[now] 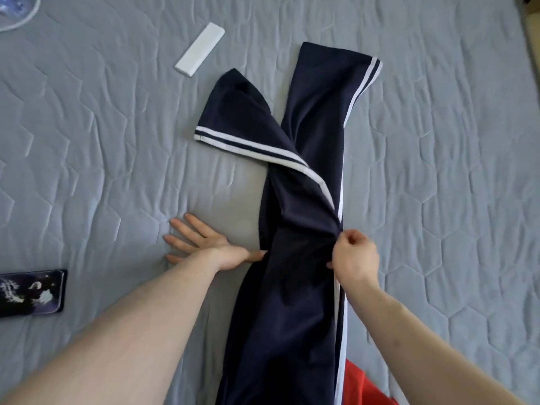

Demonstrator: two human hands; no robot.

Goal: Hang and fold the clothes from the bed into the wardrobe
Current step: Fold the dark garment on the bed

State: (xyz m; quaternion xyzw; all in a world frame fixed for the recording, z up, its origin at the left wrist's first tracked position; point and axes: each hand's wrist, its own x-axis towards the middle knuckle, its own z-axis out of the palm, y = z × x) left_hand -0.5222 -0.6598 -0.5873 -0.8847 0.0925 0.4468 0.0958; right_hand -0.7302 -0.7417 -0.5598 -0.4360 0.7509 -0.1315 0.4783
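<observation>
Two trouser legs of the navy track pants (295,229) lay on the grey quilted bed (438,171), and they were not lined up: one leg ran straight away from the person, while the other had twisted across it and splayed out to the left, its white-striped cuff pointing off to the side. The right hand (355,252) pinched the striped side seam of the pants at mid-length, thumb and fingers closed on a small bunch of cloth. The left hand (204,244) lay flat on the bed just left of the pants, fingers spread and straight, grasping nothing; its thumb touched the pants' left edge.

The main risk, as I judged it, was folding over the twist. If the right hand pulled the seam while the crossed leg stayed as it was, the fabric looked slick and loose enough to slide, and the crease would have been locked in crooked. A one-point pinch could also have dragged the whole garment sideways, since the flat left hand was pressing the bed more than the cloth.

Up and left of the pants lay a white box (200,49), well apart. A dark patterned case (30,292) lay far left of the pants, and a red cloth (365,384) touched their near right edge, close enough to be caught up in a fold.
</observation>
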